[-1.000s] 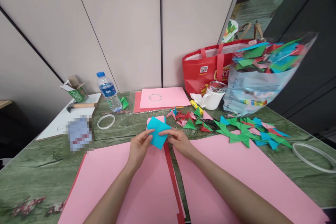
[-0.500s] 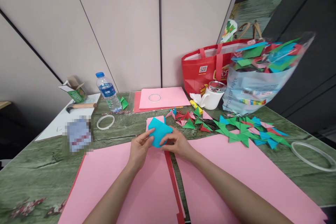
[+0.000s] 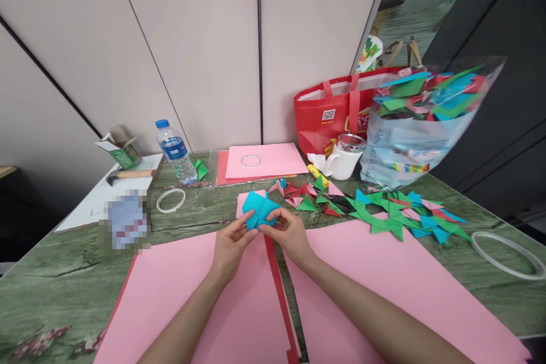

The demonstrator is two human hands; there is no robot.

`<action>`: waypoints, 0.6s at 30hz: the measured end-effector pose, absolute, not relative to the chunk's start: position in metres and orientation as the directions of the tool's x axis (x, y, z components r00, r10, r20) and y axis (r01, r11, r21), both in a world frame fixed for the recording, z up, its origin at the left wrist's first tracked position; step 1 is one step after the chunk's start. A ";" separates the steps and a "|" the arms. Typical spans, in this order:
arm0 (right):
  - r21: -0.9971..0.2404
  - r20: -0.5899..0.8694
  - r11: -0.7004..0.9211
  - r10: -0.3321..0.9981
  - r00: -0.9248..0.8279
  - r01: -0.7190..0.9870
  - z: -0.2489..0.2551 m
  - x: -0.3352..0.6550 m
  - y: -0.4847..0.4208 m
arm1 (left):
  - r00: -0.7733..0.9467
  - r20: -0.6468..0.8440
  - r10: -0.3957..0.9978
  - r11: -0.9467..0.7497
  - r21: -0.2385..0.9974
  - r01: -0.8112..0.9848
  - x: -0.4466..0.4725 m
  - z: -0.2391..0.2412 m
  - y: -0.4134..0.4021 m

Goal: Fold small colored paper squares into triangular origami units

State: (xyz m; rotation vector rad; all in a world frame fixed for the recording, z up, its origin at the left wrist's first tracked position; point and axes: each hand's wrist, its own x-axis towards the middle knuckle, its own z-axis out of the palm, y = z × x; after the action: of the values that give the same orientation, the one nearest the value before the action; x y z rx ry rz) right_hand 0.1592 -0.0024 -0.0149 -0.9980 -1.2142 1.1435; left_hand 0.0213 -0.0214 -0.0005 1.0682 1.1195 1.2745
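Note:
A folded piece of blue paper [image 3: 258, 208] is held up between both hands, above the edge of the pink sheets. My left hand [image 3: 232, 243] pinches its lower left side between thumb and fingers. On the lower right, my right hand [image 3: 291, 234] grips the paper, its index finger bent over the edge. A crease runs across the paper's face. Just behind it lies a small stack of pink paper [image 3: 240, 200], mostly covered by the blue piece. Large pink sheets [image 3: 179, 296] with red ones beneath lie under my forearms.
Folded colored paper pieces [image 3: 392, 213] spread to the right, near a white mug [image 3: 345, 158], a red bag [image 3: 319, 119] and a full plastic bag [image 3: 413, 136]. At left stand a water bottle [image 3: 176, 151], a tape roll [image 3: 171, 201] and a hammer [image 3: 132, 174]. White ring [image 3: 507, 256] lies far right.
The blue paper has been bent along a crease, its lower right part folding over. My right fingers have closed in on it, and both thumbs have come nearer each other at its bottom edge.

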 end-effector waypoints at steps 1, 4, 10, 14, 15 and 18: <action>-0.979 0.171 0.170 0.985 0.000 -0.109 -0.014 0.159 -0.003 | -0.015 -0.031 0.999 0.028 0.986 -0.163 0.022 0.000 -0.022; -0.980 0.175 0.175 0.985 0.007 -0.098 -0.014 0.159 -0.002 | -0.039 -0.036 0.999 0.030 0.986 -0.166 0.024 0.001 -0.022; -0.981 0.182 0.184 0.983 0.026 -0.068 -0.016 0.159 -0.001 | -0.097 -0.057 0.994 0.039 0.983 -0.182 0.027 0.002 -0.023; -0.982 0.181 0.182 0.983 0.020 -0.057 -0.016 0.159 -0.001 | -0.098 -0.051 0.994 0.033 0.984 -0.174 0.027 0.002 -0.023; -0.982 0.183 0.184 0.983 0.021 -0.051 -0.016 0.159 -0.001 | -0.095 -0.045 0.995 0.028 0.986 -0.165 0.026 0.001 -0.023; -0.976 0.218 0.218 0.976 0.030 -0.002 -0.014 0.160 -0.002 | -0.075 -0.027 0.997 0.017 0.991 -0.131 0.025 -0.001 -0.022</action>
State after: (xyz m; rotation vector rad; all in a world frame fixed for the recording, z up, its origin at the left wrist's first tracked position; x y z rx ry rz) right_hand 0.1599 -0.0018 -0.0144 -1.0563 -1.2796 1.0274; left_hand 0.0249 -0.0217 -0.0013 1.0587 1.1780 1.3076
